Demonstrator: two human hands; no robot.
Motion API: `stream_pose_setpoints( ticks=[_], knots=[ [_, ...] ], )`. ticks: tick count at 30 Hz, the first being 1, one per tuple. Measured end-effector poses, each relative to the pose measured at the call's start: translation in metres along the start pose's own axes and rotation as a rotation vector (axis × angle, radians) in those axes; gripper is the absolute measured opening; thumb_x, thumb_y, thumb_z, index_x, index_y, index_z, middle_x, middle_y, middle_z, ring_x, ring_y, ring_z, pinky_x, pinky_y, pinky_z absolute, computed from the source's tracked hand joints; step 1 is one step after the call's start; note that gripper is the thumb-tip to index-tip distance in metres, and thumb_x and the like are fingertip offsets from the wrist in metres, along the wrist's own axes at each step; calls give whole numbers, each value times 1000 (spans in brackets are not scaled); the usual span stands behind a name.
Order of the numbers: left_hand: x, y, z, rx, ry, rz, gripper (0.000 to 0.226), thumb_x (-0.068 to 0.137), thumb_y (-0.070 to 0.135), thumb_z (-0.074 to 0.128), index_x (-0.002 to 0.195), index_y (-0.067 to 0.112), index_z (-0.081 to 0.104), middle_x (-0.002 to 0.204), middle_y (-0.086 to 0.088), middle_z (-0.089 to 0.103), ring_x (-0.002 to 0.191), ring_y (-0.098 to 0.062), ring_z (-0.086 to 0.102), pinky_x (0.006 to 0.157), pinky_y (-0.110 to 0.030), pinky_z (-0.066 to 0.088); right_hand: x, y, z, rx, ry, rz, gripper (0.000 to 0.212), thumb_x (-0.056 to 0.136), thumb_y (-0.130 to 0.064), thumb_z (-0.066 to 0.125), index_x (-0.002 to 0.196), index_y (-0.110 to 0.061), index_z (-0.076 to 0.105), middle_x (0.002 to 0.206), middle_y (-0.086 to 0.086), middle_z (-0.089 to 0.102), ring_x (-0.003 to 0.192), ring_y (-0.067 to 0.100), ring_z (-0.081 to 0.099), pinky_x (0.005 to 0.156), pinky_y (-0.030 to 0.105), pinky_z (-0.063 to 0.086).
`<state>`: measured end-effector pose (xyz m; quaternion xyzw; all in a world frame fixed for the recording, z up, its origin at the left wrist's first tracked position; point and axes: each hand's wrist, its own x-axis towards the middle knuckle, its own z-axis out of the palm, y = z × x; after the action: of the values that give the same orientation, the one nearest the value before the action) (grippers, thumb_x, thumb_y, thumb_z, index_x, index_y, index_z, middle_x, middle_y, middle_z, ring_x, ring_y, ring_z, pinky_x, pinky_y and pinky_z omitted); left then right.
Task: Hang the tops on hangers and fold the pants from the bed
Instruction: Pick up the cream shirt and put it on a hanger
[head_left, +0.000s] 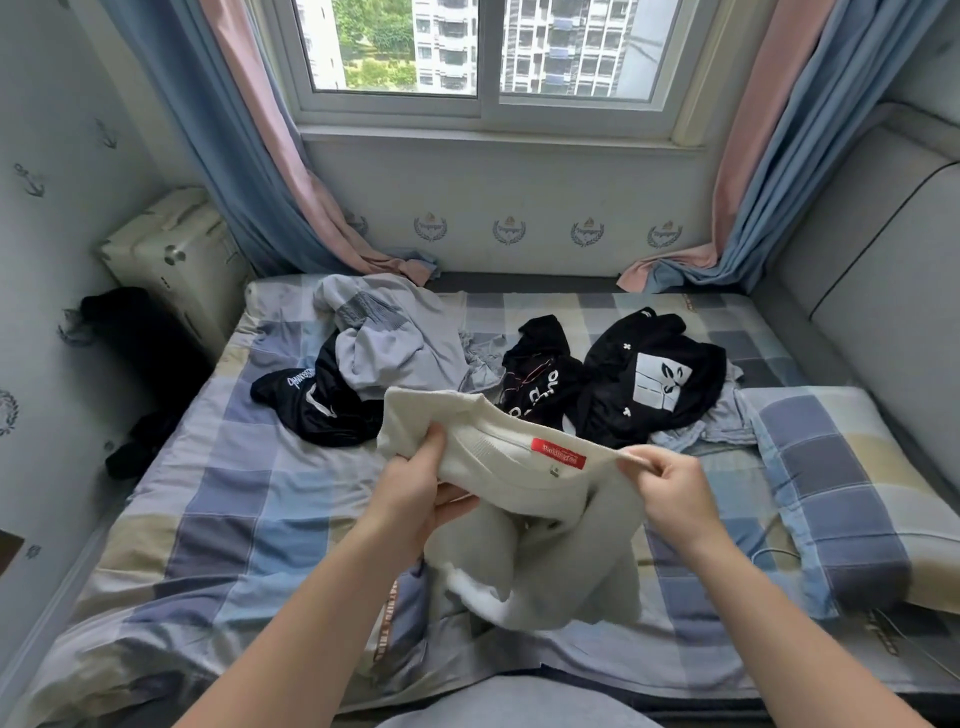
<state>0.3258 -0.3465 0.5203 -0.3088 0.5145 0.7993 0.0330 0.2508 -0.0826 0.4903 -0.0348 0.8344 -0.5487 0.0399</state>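
Hands grip one white top (540, 561) at its neckline, lifted clear of the bed (234, 509). Left hand (415, 483): thumb on the outer face of the collar, fingers curled underneath, clamped on the fabric. Right hand (670, 488): thumb and fingertips pinch the opposite collar edge, pulling the neckline taut between the two hands. A red label (558, 453) sits inside the collar, midway between the hands. The body and sleeves of the top hang below both hands, with the lowest folds near the checked sheet; contact cannot be confirmed. The bed carries the remaining garments, all beyond the hands: a grey garment (384, 343) beyond the left hand, partly lying on a black garment with white script (311, 400); a black garment with white letters (540, 374) directly beyond the collar; a black top with a white square print (654, 379) beyond the right hand. A checked pillow (841, 467) lies on the bed outboard of the right hand. A beige suitcase (176, 254) stands closed off the bed, far beyond the left hand; contents not visible.
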Motion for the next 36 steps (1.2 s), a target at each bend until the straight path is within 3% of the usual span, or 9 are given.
stream_pose_setpoints(
  ticks=[3,7,11,15,19,23,26,32,36],
  knots=[
    [4,-19,0,185,-20,-125,36,104,44,48,109,13,65,93,-4,79,83,-20,77,69,-33,58,9,-34,-23,43,51,-108,55,89,9,54,75,-38,78,70,-13,73,60,-5,58,53,11,44],
    [-3,-38,4,548,-190,-146,32,105,41,46,106,25,73,99,5,78,84,-14,73,72,-26,49,19,-72,-41,72,97,-201,39,93,0,62,73,-30,77,67,-8,72,61,2,58,56,13,45],
    [-6,-33,18,620,-143,214,8,95,31,67,100,25,71,104,-1,72,84,-11,68,69,-18,47,12,-98,-44,29,-28,-291,29,93,-3,66,78,-25,78,79,-6,75,76,3,64,73,13,46],
    [-8,-16,35,778,-79,654,58,78,40,83,129,29,57,127,10,51,117,-9,49,100,-25,40,4,-120,-52,34,-136,-340,26,93,-7,67,80,-27,79,78,-1,73,75,7,61,72,20,47],
    [-2,-6,61,925,-261,713,78,77,43,83,144,32,45,153,11,36,143,-7,27,120,-30,23,-2,-136,-63,38,-325,-348,15,91,-18,72,78,-24,78,73,6,67,71,12,56,68,26,45],
    [3,-11,83,887,-492,676,34,84,28,79,116,31,66,115,14,68,115,-6,58,107,-38,42,0,-136,-78,16,-417,-345,17,85,-32,69,71,-26,76,63,15,49,63,24,40,59,35,33],
    [8,-25,87,1008,-528,587,18,85,34,78,99,41,67,85,15,63,84,1,56,88,-35,49,4,-127,-92,33,-397,-356,18,86,-30,69,69,-25,74,63,5,45,64,19,37,59,28,33],
    [21,-40,107,1196,-501,692,73,75,41,85,133,58,43,149,19,33,140,-13,25,117,-38,26,12,-114,-123,46,-598,-350,20,89,-32,69,71,-24,73,63,-8,48,62,11,38,58,19,33],
    [23,-50,142,1176,-717,636,31,73,29,74,97,25,54,103,19,62,107,-16,57,95,-47,48,23,-107,-149,26,-617,-329,21,88,-29,70,75,-14,74,64,3,52,63,21,40,59,35,32]
  ],
)
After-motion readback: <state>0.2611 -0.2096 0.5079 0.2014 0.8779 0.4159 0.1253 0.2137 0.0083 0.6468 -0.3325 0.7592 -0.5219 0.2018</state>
